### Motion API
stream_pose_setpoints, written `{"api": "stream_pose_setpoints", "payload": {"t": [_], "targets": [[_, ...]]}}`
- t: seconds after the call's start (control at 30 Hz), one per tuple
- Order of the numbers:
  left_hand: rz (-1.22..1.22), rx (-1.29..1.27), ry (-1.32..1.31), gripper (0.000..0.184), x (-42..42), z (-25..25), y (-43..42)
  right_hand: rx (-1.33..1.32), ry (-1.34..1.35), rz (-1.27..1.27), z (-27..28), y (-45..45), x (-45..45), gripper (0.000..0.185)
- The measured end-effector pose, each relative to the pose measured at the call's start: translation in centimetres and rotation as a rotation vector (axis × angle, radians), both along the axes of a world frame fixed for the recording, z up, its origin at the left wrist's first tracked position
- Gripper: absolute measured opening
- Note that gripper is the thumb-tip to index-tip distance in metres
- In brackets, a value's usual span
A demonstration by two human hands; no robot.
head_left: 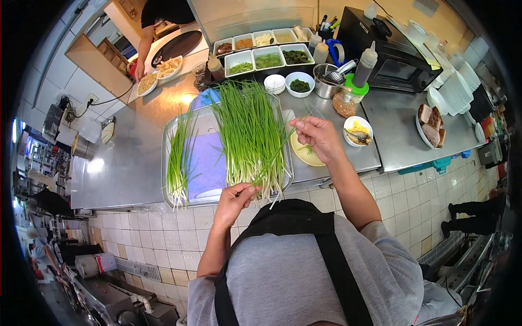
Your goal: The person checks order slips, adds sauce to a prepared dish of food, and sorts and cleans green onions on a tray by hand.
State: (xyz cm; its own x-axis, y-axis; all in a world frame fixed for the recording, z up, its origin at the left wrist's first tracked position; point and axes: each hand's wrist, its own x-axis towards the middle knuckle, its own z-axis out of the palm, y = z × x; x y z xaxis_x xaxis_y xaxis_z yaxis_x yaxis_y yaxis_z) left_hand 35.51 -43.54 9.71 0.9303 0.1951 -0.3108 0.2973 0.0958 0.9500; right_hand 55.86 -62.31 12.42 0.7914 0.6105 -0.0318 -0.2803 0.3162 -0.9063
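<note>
Green onions [250,130], two piles [178,163] on one tray [165,144], two hands [237,201] alongside

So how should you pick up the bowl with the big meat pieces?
Probably grip the bowl by its left rim, coming from the left: that edge shows bare, with open counter beside it, while the meat crowds the right side.

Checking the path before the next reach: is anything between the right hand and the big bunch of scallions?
Nothing visible blocks the right hand from the big bunch. The tray's rim runs along that side; the yellow plate sits below the hand.
</note>
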Motion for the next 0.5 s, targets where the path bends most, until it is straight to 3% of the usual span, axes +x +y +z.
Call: {"api": "stream_pose_setpoints", "payload": {"t": [0.23, 0.33, 0.37, 0.43, 0.5], "targets": [[0.003, 0.016, 0.001, 0.02, -1.4, 0.3, 1.0, -0.081, -0.072, -0.014, 0.7, -1.6, 0.8, 0.02], [-0.014, 0.055, 0.016, 0.019, -1.8, 0.6, 1.1, -0.271, -0.409, -0.068, 0.2, -1.5, 1.0, 0.019], [-0.027, 0.092, 0.019, 0.019, -1.8, 1.0, 0.9, -0.461, -0.648, -0.163, 0.5, -1.7, 0.6, 0.014], [-0.045, 0.146, 0.024, 0.018, -2.2, 1.2, 1.0, -0.513, -1.46, -0.374, 0.0, -1.4, 0.8, 0.011], [-0.076, 0.176, 0.02, 0.017, -2.6, 1.1, 1.5, -0.559, -1.673, -0.352, -0.3, -1.6, 1.0, 0.012]]}}
